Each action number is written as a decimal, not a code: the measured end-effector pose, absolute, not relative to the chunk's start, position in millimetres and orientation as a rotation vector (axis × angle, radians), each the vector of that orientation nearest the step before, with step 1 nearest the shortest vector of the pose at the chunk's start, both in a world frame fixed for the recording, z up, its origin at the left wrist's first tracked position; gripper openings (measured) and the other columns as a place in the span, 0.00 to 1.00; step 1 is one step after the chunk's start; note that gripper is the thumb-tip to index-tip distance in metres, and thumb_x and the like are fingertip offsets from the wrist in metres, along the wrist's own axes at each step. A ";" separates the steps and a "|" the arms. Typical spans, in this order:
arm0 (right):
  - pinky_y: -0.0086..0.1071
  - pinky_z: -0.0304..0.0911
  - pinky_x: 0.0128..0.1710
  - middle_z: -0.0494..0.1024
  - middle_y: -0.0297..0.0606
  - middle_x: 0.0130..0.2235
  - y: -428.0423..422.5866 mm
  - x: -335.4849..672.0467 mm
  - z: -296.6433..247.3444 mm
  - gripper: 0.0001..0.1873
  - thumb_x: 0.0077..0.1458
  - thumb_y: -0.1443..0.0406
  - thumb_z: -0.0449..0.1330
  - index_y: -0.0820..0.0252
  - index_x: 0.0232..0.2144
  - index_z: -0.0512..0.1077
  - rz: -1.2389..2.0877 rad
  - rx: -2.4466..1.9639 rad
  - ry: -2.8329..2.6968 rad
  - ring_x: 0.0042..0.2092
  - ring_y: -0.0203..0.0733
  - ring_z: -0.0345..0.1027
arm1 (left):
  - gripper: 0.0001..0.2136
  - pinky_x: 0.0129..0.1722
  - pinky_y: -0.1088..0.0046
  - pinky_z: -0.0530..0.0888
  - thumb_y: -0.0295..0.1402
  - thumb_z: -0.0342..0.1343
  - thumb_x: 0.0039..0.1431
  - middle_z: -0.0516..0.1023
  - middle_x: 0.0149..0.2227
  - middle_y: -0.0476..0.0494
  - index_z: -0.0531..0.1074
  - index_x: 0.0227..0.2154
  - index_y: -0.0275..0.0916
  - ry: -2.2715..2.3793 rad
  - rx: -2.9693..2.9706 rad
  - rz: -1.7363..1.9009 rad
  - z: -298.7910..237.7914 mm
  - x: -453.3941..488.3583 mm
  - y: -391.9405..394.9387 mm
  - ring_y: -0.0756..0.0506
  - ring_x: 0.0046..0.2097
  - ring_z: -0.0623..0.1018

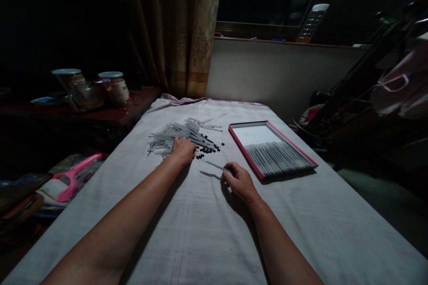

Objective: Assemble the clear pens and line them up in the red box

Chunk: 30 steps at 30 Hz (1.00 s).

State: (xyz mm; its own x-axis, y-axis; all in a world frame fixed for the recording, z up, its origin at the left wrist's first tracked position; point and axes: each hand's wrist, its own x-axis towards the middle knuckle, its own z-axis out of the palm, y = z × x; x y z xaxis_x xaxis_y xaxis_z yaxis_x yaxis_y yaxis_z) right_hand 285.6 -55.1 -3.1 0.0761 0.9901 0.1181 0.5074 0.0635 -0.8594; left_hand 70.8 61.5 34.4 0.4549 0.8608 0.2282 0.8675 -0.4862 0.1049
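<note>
My left hand (183, 149) rests at the near side of a heap of slim, translucent pen tubes (174, 131), its fingers curled down among them. Whatever those fingertips grip is hidden. Small black caps (209, 150) lie loose at the heap's right side. My right hand (239, 180) pinches a slim grey pen (215, 164) just above the cloth, its thin end pointing left toward the caps. To the right of that hand lies a shallow box (245, 151) with red sides. A row of similar slim grey pens (279, 158) fills its near part, and a white bottom shows behind them.
A pale cloth covers the table (187, 231). On a dark side table at left stand two lidded jars (117, 91). Below it a pink-handled item (72, 180) lies among bags. A curtain (187, 31) hangs behind, and a bottle (312, 24) stands on the windowsill.
</note>
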 end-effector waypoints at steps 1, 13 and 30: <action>0.30 0.64 0.27 0.75 0.33 0.26 -55.2 285.7 -3.1 0.10 0.51 0.60 0.55 0.58 0.33 0.71 0.762 -1.558 -1.543 0.26 0.38 0.69 | 0.01 0.48 0.55 0.61 0.30 0.62 0.51 0.80 0.33 0.37 0.77 0.26 0.40 -1.580 -2.665 -0.398 35.2 74.0 62.8 0.34 0.44 0.75; 0.31 0.60 0.27 0.74 0.35 0.26 -54.7 283.5 5.6 0.18 0.48 0.56 0.58 0.62 0.36 0.78 0.800 -1.377 -1.307 0.26 0.38 0.64 | 0.10 0.41 0.68 0.73 0.36 0.52 0.63 0.81 0.38 0.43 0.74 0.42 0.41 -1.706 -2.752 -0.905 36.9 43.3 2.1 0.43 0.40 0.79; 0.29 0.62 0.27 0.79 0.36 0.26 -66.0 272.7 9.5 0.14 0.48 0.62 0.57 0.61 0.33 0.81 1.006 -1.343 -1.568 0.27 0.37 0.69 | 0.10 0.49 0.66 0.75 0.38 0.55 0.58 0.82 0.40 0.45 0.78 0.38 0.41 -1.918 -2.859 -1.622 -0.2 33.1 -47.6 0.44 0.43 0.80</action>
